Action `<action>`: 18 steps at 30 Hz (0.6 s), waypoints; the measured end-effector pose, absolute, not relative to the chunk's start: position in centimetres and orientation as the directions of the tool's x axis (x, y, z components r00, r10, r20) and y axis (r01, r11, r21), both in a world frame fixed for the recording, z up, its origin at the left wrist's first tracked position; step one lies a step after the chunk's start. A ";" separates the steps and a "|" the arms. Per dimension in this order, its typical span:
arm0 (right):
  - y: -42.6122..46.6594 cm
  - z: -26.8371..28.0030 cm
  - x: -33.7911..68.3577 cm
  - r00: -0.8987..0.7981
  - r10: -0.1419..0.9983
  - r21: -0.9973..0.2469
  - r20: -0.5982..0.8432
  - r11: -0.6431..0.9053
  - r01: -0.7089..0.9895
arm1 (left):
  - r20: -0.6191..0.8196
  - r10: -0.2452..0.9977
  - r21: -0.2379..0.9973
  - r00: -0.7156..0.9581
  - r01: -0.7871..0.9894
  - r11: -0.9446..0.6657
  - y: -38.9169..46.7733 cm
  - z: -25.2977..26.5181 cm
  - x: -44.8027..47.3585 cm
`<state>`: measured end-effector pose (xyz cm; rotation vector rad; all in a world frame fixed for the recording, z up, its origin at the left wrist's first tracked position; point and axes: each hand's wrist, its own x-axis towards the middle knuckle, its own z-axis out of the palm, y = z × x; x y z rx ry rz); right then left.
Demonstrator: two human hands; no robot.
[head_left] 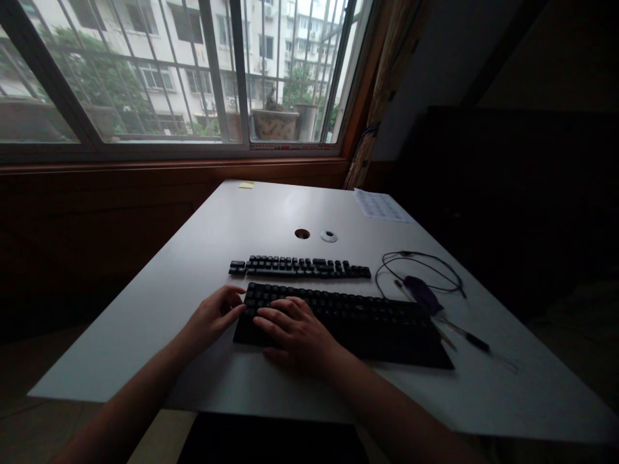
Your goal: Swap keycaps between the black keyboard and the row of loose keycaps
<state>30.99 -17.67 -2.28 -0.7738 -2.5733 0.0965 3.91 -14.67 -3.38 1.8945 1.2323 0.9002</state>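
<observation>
Lying on the white desk (159, 283): one black keyboard (367, 322); right hand (294, 332) loosely spread, palm down, over its left part; left hand (215, 316) half-curled at its left end, grip not discernible. Behind: loose keycaps (283, 263) in rows. Right: one looped cable (405, 253).

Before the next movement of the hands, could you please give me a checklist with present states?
1. Right hand on the long black keyboard: ok.
2. Left hand at the keyboard's left end: ok.
3. Left hand free of small parts: cannot tell.
4. Loose black plastic keycaps behind the keyboard, apart from both hands: ok.
5. Thin black cable away from both hands: ok.
6. Round white cover closing the round hole in the white table: not ok, it lies beside.
</observation>
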 end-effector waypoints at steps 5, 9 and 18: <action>-17.6 -2.6 30.9 -0.730 0.552 -0.222 0.403 0.833 0.507 | 0.186 0.933 0.817 0.307 0.480 -0.321 -14.8 -3.3 4.3; -17.6 -2.7 30.9 -0.721 0.563 -0.240 0.405 0.826 0.510 | 0.184 0.931 0.813 0.315 0.483 -0.324 -14.9 -3.3 4.3; -17.7 -3.0 30.8 -0.698 0.571 -0.252 0.432 0.820 0.515 | 0.193 0.926 0.806 0.323 0.487 -0.338 -14.8 -3.6 4.2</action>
